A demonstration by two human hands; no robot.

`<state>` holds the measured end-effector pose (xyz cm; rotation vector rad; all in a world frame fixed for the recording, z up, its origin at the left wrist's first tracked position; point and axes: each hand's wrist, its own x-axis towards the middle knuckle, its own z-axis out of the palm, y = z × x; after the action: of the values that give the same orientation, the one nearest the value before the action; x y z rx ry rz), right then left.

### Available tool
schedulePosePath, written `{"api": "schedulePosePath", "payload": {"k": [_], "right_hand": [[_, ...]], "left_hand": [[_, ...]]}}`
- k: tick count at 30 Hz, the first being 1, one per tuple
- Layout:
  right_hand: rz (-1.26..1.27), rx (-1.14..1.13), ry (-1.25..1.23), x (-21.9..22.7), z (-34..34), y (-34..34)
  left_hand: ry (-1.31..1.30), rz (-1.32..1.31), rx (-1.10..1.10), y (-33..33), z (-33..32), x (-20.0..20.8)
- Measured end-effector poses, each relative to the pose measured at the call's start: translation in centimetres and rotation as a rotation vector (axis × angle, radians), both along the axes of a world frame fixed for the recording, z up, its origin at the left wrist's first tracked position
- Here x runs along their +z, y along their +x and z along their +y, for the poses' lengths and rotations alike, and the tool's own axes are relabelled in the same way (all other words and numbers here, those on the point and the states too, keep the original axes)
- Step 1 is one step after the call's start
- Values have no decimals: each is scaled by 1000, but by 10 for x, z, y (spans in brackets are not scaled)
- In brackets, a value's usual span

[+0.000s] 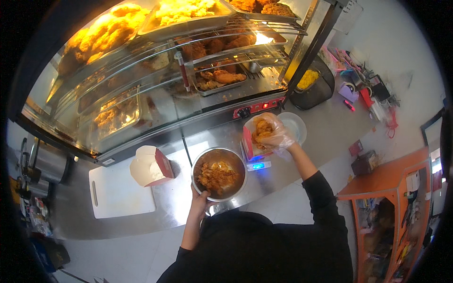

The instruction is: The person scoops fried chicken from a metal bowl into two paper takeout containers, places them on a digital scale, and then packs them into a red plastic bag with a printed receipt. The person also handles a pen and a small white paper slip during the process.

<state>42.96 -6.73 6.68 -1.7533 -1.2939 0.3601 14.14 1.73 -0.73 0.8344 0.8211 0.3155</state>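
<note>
on the steel table point(174, 198), a metal bowl point(218, 173) of fried chicken is steadied at its rim by the closed left grip point(200, 200), while the gloved right grip point(276, 137), closed on a chicken piece point(262, 129), is held over the red box point(252, 141) on the scale point(258, 165) for weighing.

We see golden-brown chicken point(216, 177) in a silver bowl point(238, 162) at centre frame. The box point(248, 141) right of it is red and white, like the box point(151, 166) on the white board point(115, 200) at left. A blue light point(258, 166) glows on the grey surface point(174, 198). At lower right stands an orange cabinet point(391, 179).
</note>
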Motion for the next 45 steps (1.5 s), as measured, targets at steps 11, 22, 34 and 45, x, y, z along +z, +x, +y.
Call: {"api": "schedulePosePath", "payload": {"k": [11,22,34,45], "right_hand": [[-300,63,-679,26,9,-5],[-411,-17,-836,75,15,-21],[-567,-45,-756,62,11,-18],[-728,54,-631,60,11,-17]], "left_hand": [[11,57,54,-5,-2,5],[39,83,-30,-11,2,2],[-5,107,-22,-12,8,-7],[-15,89,-9,-12,7,-7]]}}
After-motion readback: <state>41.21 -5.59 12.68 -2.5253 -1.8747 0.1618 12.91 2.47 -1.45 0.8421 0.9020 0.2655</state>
